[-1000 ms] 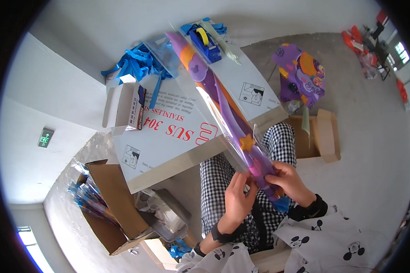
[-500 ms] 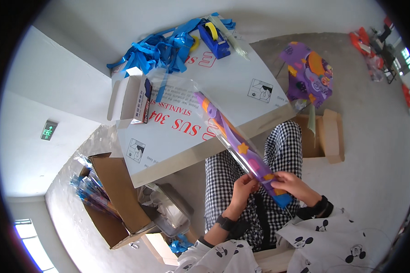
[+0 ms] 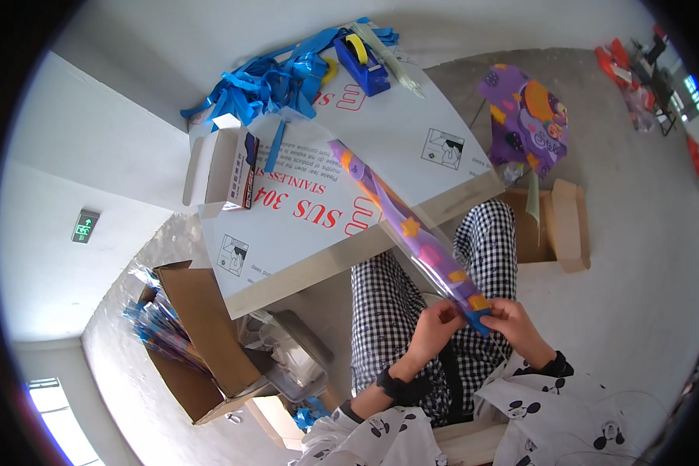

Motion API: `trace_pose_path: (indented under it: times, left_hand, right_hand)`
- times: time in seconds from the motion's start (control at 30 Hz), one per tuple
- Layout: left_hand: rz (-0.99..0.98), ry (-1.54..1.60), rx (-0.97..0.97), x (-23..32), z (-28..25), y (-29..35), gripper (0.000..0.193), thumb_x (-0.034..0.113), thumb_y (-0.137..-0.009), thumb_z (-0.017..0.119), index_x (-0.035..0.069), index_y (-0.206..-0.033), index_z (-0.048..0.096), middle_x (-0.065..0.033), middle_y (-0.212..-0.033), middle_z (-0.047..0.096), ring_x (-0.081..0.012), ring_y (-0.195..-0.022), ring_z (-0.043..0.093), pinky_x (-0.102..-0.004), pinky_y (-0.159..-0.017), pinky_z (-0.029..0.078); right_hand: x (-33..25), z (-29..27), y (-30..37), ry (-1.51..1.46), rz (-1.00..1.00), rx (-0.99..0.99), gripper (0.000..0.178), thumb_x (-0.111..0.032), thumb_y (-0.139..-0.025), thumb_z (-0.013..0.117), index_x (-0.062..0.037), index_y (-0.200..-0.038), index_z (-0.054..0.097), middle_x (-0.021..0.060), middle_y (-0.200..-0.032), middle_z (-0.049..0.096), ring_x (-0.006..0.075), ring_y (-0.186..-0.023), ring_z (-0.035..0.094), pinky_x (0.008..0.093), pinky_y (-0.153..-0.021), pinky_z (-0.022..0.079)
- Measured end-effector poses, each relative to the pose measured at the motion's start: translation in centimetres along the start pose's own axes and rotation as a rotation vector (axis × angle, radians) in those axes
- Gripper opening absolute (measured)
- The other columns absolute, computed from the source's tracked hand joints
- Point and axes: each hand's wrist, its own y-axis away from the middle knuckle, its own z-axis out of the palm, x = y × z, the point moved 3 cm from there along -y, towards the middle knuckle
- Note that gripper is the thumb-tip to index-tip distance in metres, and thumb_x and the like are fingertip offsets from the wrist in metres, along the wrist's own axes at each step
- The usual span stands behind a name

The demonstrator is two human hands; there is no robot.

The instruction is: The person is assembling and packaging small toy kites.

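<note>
A long roll of purple printed fabric (image 3: 415,237), patterned in orange and pink, lies in a clear plastic sleeve and slants from above the tabletop down to my lap. Its lower end is blue. My left hand (image 3: 436,332) pinches that end from the left, thumb and fingers together at the sleeve's edge. From the other side, my right hand (image 3: 514,328) grips the blue end between thumb and fingers. Both hands are over my checked trousers (image 3: 384,326). The roll's upper tip reaches over the white-covered tabletop (image 3: 396,179).
On the table are blue fabric strips (image 3: 287,81), a tape dispenser (image 3: 363,66) and an open small box (image 3: 224,167). Left of my legs stand a carton of wrapped rolls (image 3: 210,334) and a grey bin (image 3: 307,361). To the right are purple printed fabric (image 3: 528,120) and an open carton (image 3: 559,229).
Both hands have slid down to the roll's blue lower end and come closer together. The roll's upper tip has shifted slightly left and up, and the sleeve sits closer around it.
</note>
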Motion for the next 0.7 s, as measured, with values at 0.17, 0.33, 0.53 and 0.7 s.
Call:
trace_pose_path:
  times: [0.17, 0.33, 0.53, 0.7]
  left_hand:
    - [-0.065, -0.093, -0.060, 0.1, 1.0, 0.6, 0.013, 0.001, -0.086, 0.066, -0.003, -0.097, 0.062, -0.0039, -0.090, 0.068, -0.0100, -0.084, 0.064, -0.0238, -0.077, 0.052]
    - [-0.113, 0.134, -0.111, -2.2, 0.4, 0.4, 0.018, 0.002, -0.085, 0.068, -0.004, -0.101, 0.061, -0.0061, -0.094, 0.068, -0.0113, -0.086, 0.064, -0.0246, -0.077, 0.052]
    - [-0.158, 0.137, -0.255, -2.0, 0.7, 1.5, 0.026, 0.005, -0.083, 0.072, -0.002, -0.105, 0.059, -0.0046, -0.092, 0.067, -0.0126, -0.087, 0.064, -0.0269, -0.081, 0.052]
    - [-0.165, -0.121, -0.439, 0.2, 0.9, 2.4, 0.040, 0.010, -0.080, 0.077, 0.000, -0.113, 0.056, -0.0070, -0.105, 0.064, -0.0155, -0.099, 0.062, -0.0273, -0.085, 0.051]
  right_hand:
    - [0.5, 0.2, -1.4, -0.054, 0.007, 0.049, 0.026, -0.005, -0.090, 0.062, 0.0059, -0.114, 0.060, 0.0086, -0.090, 0.069, 0.0110, -0.076, 0.063, 0.0247, -0.067, 0.050]
    - [0.2, 0.6, -0.2, -0.133, 0.006, 0.030, 0.027, -0.004, -0.089, 0.063, 0.0050, -0.114, 0.059, 0.0080, -0.092, 0.068, 0.0111, -0.076, 0.063, 0.0247, -0.067, 0.050]
    - [0.5, -0.4, 1.9, -0.045, 0.074, -0.004, 0.025, -0.004, -0.086, 0.066, 0.0014, -0.110, 0.061, 0.0048, -0.093, 0.066, 0.0114, -0.078, 0.062, 0.0241, -0.068, 0.050]
    - [1.2, -1.9, 4.1, 0.009, 0.095, -0.042, 0.029, 0.001, -0.086, 0.064, 0.0026, -0.115, 0.061, 0.0053, -0.095, 0.067, 0.0103, -0.079, 0.062, 0.0246, -0.070, 0.051]
